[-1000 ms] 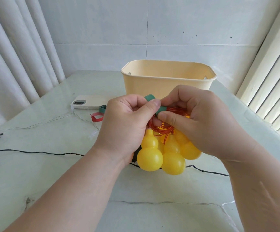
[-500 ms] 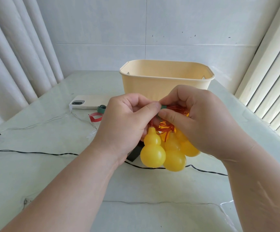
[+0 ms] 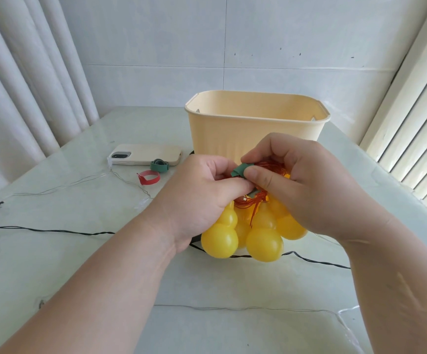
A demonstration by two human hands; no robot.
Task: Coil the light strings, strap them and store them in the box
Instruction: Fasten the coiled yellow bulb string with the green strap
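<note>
A bundle of yellow gourd-shaped lights (image 3: 264, 241) on coiled orange wire (image 3: 248, 203) hangs between both hands above the table. My left hand (image 3: 199, 198) grips the coil from the left. My right hand (image 3: 301, 185) pinches a green strap (image 3: 240, 170) at the top of the coil with thumb and forefinger. Directly behind the hands stands the open cream plastic box (image 3: 255, 129). Its inside is hidden.
A phone (image 3: 146, 154) lies on the pale table at the left, with a rolled green strap (image 3: 160, 165) and a red strap (image 3: 149, 178) beside it. A black cable (image 3: 53, 229) crosses the table under the hands. Thin clear wire strings (image 3: 232, 307) trail near the front and left.
The green strap end has been pulled up and over the coil and now shows folded under my right thumb. The bundle has sunk slightly lower.
</note>
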